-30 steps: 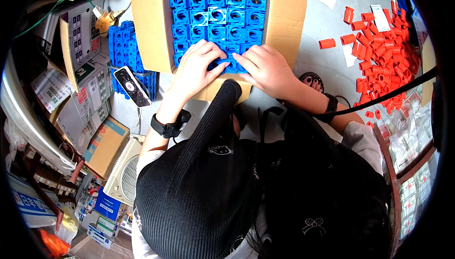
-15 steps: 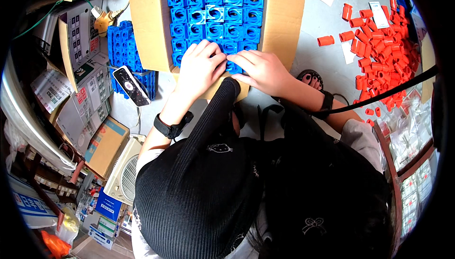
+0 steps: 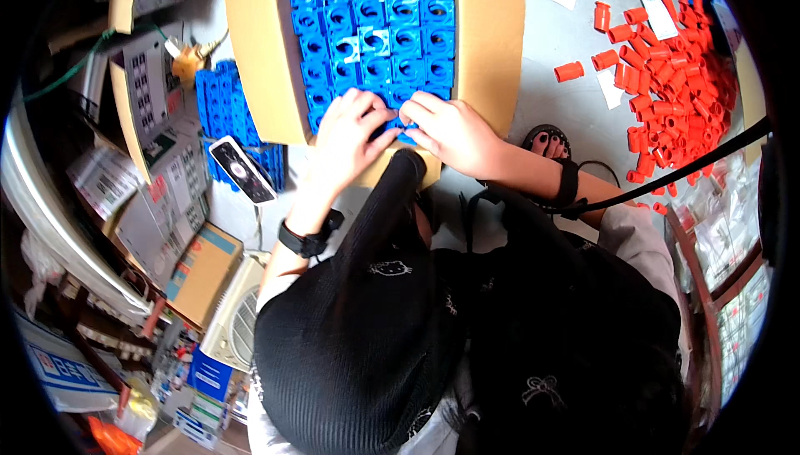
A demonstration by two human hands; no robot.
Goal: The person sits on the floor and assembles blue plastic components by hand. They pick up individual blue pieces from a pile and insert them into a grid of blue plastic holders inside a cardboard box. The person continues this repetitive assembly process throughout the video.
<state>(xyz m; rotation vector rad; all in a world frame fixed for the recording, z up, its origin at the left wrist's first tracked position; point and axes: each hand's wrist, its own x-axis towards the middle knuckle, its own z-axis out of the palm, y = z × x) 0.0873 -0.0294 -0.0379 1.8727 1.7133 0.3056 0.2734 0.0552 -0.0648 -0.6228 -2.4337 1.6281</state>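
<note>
Pinching at a small blue plastic block (image 3: 398, 128) in the nearest row of the cardboard box (image 3: 492, 47), both hands met over it. The left hand (image 3: 348, 140) had its fingers curled onto the piece, and the right hand (image 3: 450, 132) closed its fingertips on it from the other side, each grip tight, probably to seat it level with its neighbours. Packed blue blocks (image 3: 375, 30) filled the box in rows. A phone (image 3: 242, 169) lay on spare blue blocks at the left; orange caps (image 3: 675, 80) lay heaped on the floor to the right, within reach.
</note>
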